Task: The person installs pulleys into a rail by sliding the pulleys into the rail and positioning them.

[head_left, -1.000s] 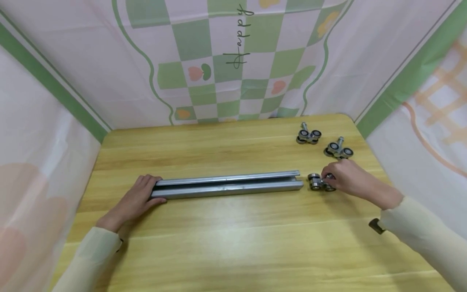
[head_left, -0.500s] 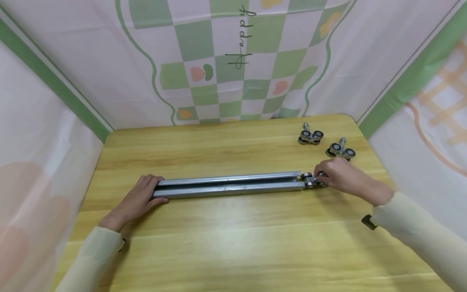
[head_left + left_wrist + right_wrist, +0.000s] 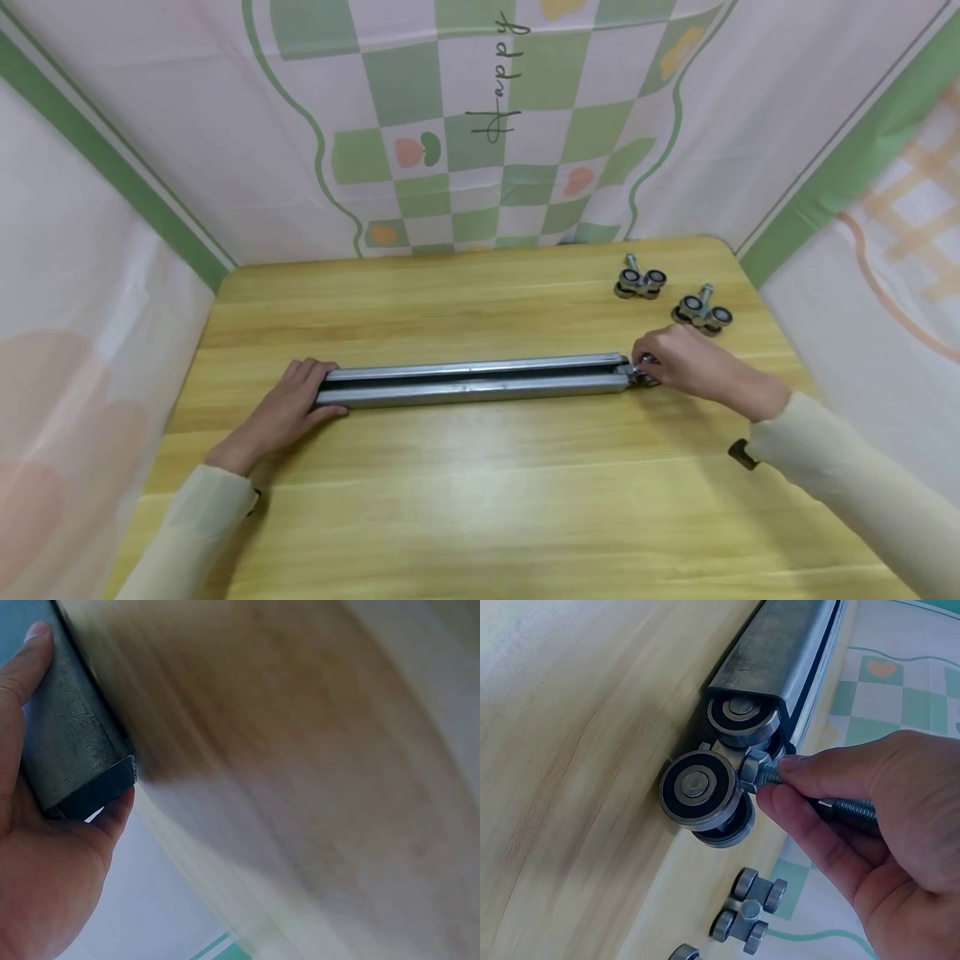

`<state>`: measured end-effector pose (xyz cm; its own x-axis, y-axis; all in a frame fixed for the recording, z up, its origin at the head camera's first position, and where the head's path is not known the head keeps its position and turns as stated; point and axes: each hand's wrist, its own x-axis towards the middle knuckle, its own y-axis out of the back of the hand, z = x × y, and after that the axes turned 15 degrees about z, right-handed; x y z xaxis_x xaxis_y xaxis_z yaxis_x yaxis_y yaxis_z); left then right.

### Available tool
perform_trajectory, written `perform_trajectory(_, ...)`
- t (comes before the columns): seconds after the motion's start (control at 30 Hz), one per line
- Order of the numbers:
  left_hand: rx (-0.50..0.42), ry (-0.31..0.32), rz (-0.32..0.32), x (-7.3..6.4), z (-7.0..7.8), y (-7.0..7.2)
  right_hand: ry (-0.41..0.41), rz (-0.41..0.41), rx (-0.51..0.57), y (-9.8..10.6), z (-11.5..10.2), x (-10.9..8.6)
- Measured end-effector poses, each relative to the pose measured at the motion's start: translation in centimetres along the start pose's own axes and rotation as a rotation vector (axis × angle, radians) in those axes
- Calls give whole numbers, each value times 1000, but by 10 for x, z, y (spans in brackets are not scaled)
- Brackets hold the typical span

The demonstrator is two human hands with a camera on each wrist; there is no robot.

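A slotted metal rail (image 3: 472,389) lies across the table, its slot facing up. My left hand (image 3: 288,408) grips the rail's left end, thumb on the near side and fingers on the far side. At the other end, my right hand (image 3: 682,362) pinches the threaded bolt of a roller trolley (image 3: 697,787) between thumb and fingers. The trolley's front wheels (image 3: 742,716) sit inside the rail's open end, while its rear wheels are still outside. In the left wrist view, the rail's end edge (image 3: 97,791) shows beside the palm.
Two more roller trolleys stand bolt-up at the table's back right, one farther back (image 3: 640,283) and one (image 3: 701,312) just beyond my right hand. Patterned cloth (image 3: 465,167) hangs behind the wooden table (image 3: 450,500) and along both sides.
My right hand has moved left with the trolley, from a gap off the rail's right end until its front wheels entered the rail. The left hand has stayed on the rail.
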<state>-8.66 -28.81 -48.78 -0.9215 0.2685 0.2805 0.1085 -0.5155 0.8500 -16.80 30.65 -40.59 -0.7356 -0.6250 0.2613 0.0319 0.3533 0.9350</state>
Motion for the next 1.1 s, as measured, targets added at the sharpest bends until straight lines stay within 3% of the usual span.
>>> perform_trajectory(0.7, 7, 1, 15, 0, 4, 1, 36, 17, 19, -5, -9, 12)
perform_trajectory(1.1, 8, 6, 13, 0, 5, 1, -8, -37, 13, -4, -18, 20)
